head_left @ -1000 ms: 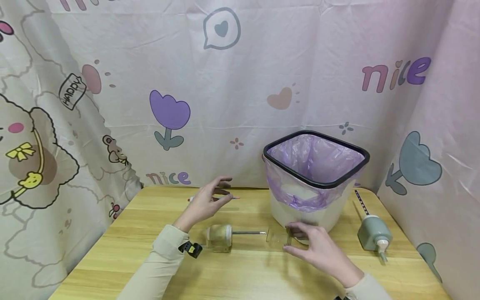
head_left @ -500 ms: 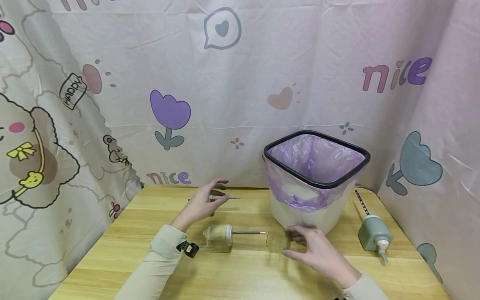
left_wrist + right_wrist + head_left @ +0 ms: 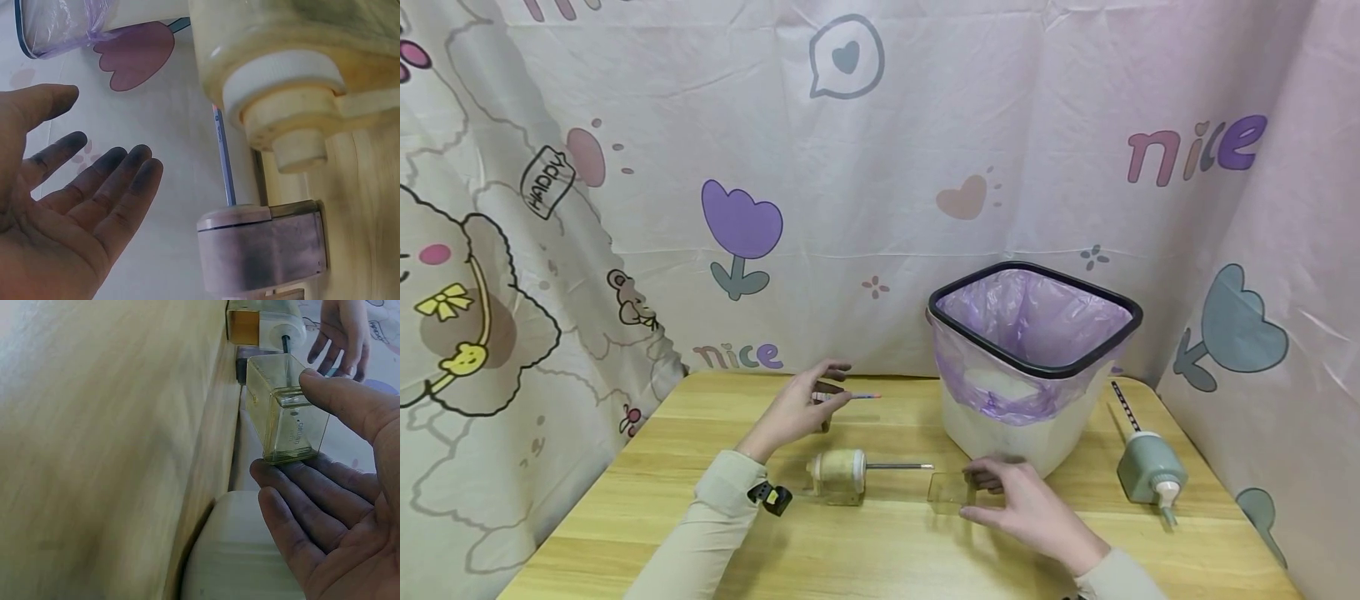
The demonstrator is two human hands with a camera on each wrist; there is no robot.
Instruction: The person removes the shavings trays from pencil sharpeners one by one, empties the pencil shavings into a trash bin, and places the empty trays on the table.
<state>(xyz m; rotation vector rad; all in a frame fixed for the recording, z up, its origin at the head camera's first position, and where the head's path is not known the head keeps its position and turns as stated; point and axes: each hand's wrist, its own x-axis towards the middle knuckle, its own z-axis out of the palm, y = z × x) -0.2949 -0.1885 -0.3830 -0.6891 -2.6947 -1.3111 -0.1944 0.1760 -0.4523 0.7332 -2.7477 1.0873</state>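
Note:
My right hand point(image 3: 1026, 504) holds a small clear box point(image 3: 947, 493) with its thumb on one side and fingertips on the other, as the right wrist view shows. To its left lies a yellowish translucent pencil sharpener point(image 3: 841, 473), a dark pencil point(image 3: 898, 466) sticking out toward the box. Behind it is my left hand point(image 3: 786, 412), fingers spread apart and holding nothing. Beyond that hand, a pinkish sharpener point(image 3: 250, 250) has a blue pencil point(image 3: 226, 162) in it; the hand hides most of this sharpener in the head view.
A white bin point(image 3: 1000, 442) with a purple liner and black rim stands behind my right hand. At the right edge of the wooden table point(image 3: 850, 550) lies a grey-green sharpener point(image 3: 1150, 467) with a dotted pencil point(image 3: 1125, 407). A printed curtain point(image 3: 865, 208) surrounds the table.
My right hand has shifted slightly left and toward me with the clear box, which now shows more of its face. The left hand has drawn slightly left.

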